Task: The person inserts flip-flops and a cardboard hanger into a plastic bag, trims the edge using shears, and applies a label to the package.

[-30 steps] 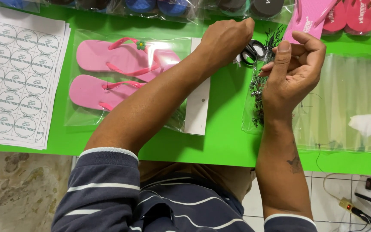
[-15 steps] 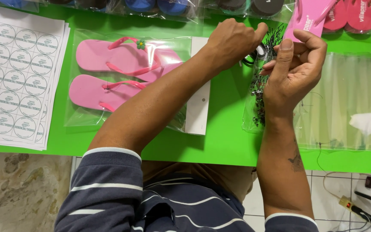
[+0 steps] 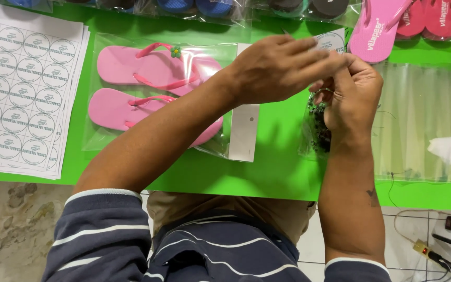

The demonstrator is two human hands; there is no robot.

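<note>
While both hands, left hand [image 3: 283, 68] and right hand [image 3: 353, 96], pinch the small bag [image 3: 317, 130] (right of the pink sandals [image 3: 147, 94]), it looks light, limp; grip its top edge.

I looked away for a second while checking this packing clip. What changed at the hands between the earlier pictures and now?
The left hand slid right, covering the scissors it worked earlier, and now meets the right hand. The right hand's fingers, raised before, curled down over the small bag of dark beads. The bagged pink sandals, sticker sheets and green table stayed put.
</note>
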